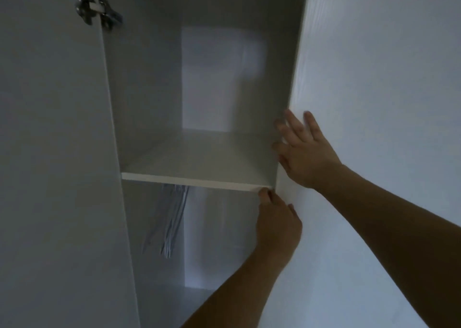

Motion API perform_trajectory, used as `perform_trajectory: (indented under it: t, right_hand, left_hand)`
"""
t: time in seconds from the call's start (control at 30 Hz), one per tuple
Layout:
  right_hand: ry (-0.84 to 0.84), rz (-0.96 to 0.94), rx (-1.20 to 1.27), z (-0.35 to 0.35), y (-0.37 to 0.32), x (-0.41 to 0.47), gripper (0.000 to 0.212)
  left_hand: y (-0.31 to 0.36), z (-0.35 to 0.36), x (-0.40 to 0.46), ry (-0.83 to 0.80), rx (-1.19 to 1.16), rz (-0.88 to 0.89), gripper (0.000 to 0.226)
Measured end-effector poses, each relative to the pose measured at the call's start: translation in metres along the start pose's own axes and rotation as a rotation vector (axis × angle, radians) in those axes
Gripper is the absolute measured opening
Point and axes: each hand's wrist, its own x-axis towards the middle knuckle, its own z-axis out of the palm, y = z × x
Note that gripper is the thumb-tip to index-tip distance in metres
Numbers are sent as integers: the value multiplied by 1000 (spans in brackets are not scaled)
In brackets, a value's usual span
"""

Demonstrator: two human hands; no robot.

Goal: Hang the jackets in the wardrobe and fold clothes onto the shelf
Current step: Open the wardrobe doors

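The white wardrobe stands open, its shelf bare and some hangers below it, while the right hand lies flat with spread fingers on the right door and the left hand pinches the shelf's near right corner.

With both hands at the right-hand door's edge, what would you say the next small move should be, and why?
Probably swing the right door outward. The right hand lies flat on it with fingers at its edge, the left hand curls at that edge just under the shelf, and the door seems to cover part of the opening. The shelf is bare, and the hangers below carry no jackets.
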Motion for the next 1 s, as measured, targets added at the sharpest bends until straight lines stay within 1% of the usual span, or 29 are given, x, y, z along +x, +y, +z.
perform_trajectory:
  t: [0.07, 0.13, 0.23, 0.37, 0.47, 0.6, 0.83, 0.9, 1.0]
  right_hand:
    - [36, 10, 1, 6, -2, 1, 38]
    - [61, 13, -13, 8, -3, 0, 32]
    - [49, 34, -46, 5, -7, -3, 31]
    - [61, 65, -28, -9, -12, -16, 32]
    - [96, 52, 10, -28, -12, -38, 31]
    - [136, 33, 52, -63, -12, -82, 32]
    - [197, -12, 73, -128, 18, -198, 24]
    - [180, -16, 52, -143, 33, -233, 26]
    - [141, -26, -21, -162, 59, -281, 30]
  left_hand:
    - [-8, 9, 3, 57, -135, -33, 40]
    - [-21, 13, 8, -11, -293, -98, 31]
    - [-43, 14, 13, -146, -381, -57, 31]
    - [-58, 0, 10, -225, -265, 81, 33]
    - [-56, -7, -9, -239, -239, 100, 35]
    - [-40, -18, -62, -201, -234, 118, 35]
    - [21, -19, -173, -187, -219, 152, 35]
    - [43, -16, -198, -224, -224, 154, 36]
    - [78, -8, -228, -332, -224, 160, 31]
